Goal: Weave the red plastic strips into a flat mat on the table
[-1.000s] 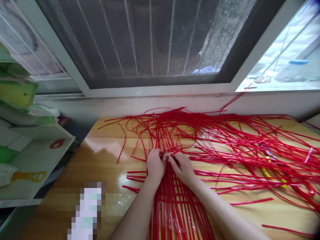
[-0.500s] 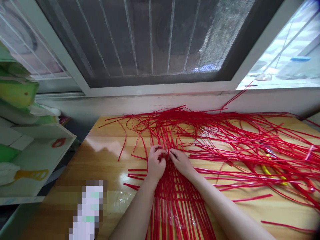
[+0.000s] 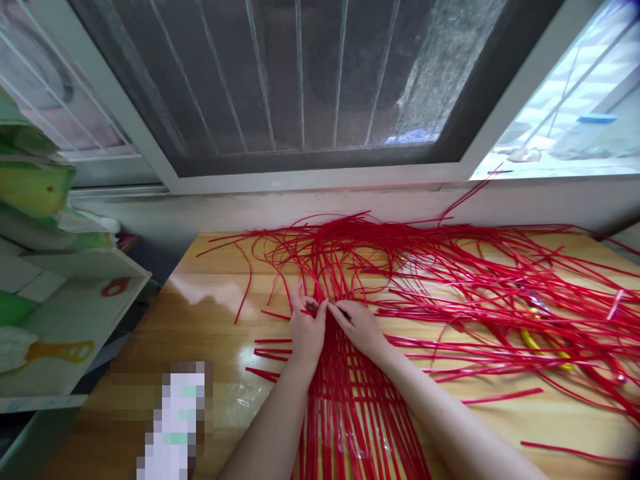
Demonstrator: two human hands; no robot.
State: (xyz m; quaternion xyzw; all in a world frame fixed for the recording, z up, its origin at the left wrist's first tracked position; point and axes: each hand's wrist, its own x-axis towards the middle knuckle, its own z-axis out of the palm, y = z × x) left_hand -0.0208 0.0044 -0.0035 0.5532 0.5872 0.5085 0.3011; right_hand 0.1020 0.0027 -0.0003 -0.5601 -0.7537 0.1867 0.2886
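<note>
Red plastic strips lie woven into an openwork mesh [image 3: 357,380] that runs from the table's near edge up to my hands. At its upper end, my left hand [image 3: 309,331] is closed with thumb and a finger pinching a red strip. Close on the right, my right hand [image 3: 361,325] bends over the mesh, its fingertips pinched on the strips and nearly meeting my left thumb. The exact strip between the right fingertips is hidden. Cut strip ends [image 3: 273,353] stick out left of the mesh, and long crosswise strips [image 3: 415,343] stretch out to the right.
A tangle of loose red strips [image 3: 380,237] spreads along the back of the wooden table [image 3: 190,313]. A yellow-handled tool [image 3: 534,341] lies under strips at right. Clear tape [image 3: 245,402] and a pixelated item [image 3: 173,420] are at left. Behind stands a window [image 3: 310,173].
The left hand has shifted slightly down and left, its fingers lifting and straightening somewhat. The right hand's fingertips have moved a little left towards the left thumb.
</note>
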